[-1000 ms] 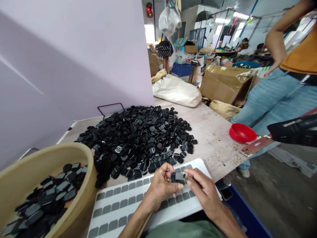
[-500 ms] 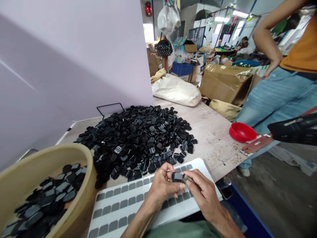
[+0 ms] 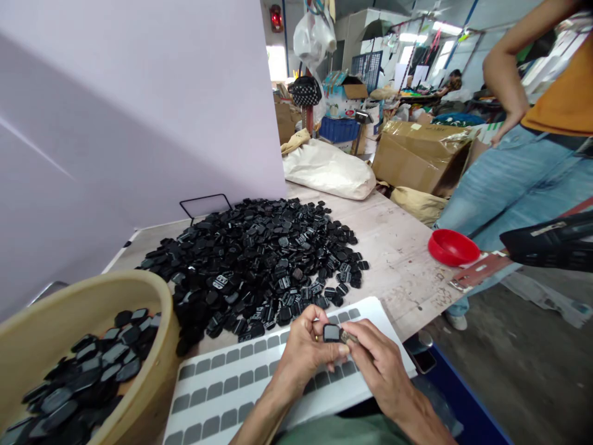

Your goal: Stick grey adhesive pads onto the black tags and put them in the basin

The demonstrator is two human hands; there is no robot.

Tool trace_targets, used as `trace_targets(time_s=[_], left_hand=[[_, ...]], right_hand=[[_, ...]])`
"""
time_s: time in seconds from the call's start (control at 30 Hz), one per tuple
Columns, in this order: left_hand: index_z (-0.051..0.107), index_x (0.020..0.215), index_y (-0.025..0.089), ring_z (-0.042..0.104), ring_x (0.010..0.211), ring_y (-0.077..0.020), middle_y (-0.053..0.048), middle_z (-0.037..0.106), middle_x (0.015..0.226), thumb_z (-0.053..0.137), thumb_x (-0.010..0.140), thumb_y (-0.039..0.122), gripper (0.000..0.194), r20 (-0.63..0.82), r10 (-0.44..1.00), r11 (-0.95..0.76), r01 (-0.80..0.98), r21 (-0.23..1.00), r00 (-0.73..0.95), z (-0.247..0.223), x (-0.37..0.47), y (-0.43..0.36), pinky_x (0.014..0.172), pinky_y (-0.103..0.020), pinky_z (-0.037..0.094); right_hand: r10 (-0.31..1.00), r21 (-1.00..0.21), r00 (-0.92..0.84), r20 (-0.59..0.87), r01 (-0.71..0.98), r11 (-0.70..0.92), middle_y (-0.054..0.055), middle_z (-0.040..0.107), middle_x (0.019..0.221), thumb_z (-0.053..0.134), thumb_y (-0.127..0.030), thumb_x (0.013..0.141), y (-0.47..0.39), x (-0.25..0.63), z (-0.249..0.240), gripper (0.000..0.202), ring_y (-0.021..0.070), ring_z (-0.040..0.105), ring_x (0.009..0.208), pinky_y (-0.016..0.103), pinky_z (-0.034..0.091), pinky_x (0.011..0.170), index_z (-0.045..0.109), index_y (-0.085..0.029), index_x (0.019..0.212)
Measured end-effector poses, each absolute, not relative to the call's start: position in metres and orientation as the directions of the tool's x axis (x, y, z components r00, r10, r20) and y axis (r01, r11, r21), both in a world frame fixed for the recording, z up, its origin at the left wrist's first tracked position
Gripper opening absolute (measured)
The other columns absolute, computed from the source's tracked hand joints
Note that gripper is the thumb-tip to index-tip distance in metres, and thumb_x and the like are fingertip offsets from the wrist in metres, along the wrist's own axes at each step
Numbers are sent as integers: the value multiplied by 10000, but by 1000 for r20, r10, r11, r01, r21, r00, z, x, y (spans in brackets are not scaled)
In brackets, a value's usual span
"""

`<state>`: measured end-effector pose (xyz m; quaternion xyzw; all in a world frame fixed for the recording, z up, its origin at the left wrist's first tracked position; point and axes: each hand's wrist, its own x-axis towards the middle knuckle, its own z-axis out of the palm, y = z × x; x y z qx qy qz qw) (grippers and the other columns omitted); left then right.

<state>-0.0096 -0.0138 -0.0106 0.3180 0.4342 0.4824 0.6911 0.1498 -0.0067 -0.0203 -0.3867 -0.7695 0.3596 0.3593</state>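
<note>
Above a white sheet [image 3: 204, 355] with rows of grey rounded pads, my left hand [image 3: 306, 346] holds a small black piece [image 3: 332, 333] with a grey face between thumb and fingers. My right hand [image 3: 377, 358] pinches a small brownish object [image 3: 348, 337], too small to make out, against the right edge of that piece. Behind the sheet lies a large heap of black pieces [image 3: 259, 253]. At the left, a yellowish tub [image 3: 164, 309] contains black pieces [image 3: 92, 364], many with grey faces.
A red bowl [image 3: 453, 247] sits at the table's right edge beside a brown strap [image 3: 482, 270]. A white sack [image 3: 328, 170] lies at the back. A person in jeans [image 3: 491, 185] stands at the right, near a cardboard box [image 3: 417, 154].
The black piece has tilted slightly, so its grey face with a dark border now shows more fully. Both hands keep nearly the same place. The standing person has shifted a little.
</note>
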Motion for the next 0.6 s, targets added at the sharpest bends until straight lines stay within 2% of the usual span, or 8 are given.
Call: trace_targets(time_s=[0.2, 0.43, 0.53, 0.6], left_hand=[[331, 805, 207, 585, 476, -121, 30, 640, 591, 859, 543, 253, 591, -297, 939, 341, -381, 859, 171, -13, -10, -12, 367, -155, 426], [329, 806, 205, 578, 474, -113, 15, 650, 603, 869, 526, 264, 611, -306, 934, 356, -403, 843, 186, -10, -14, -12, 383, -161, 444], [338, 823, 204, 555, 444, -93, 12, 648, 601, 875, 513, 287, 626, -301, 942, 337, -429, 838, 151, -8, -16, -17, 396, -166, 454], [345, 835, 205, 555, 426, -103, 15, 629, 568, 864, 519, 368, 629, -298, 944, 328, -463, 824, 140, -12, -16, -22, 393, -176, 451]], right_hand=[[817, -790, -508, 272, 367, 491, 34, 571, 969, 361, -123, 926, -3, 155, -17, 318, 155, 566, 864, 272, 450, 746, 501, -253, 1180], [801, -729, -555, 223, 451, 515, 45, 591, 921, 344, -133, 919, 1, 153, -6, 310, 165, 587, 817, 293, 483, 722, 533, -231, 1144], [756, -664, -590, 285, 447, 600, 48, 630, 904, 342, -129, 904, 1, 152, -6, 315, 166, 626, 807, 269, 516, 708, 545, -229, 1124], [698, -592, -602, 389, 417, 689, 40, 668, 887, 376, -141, 887, 2, 151, -12, 313, 164, 661, 793, 227, 536, 682, 559, -245, 1120]])
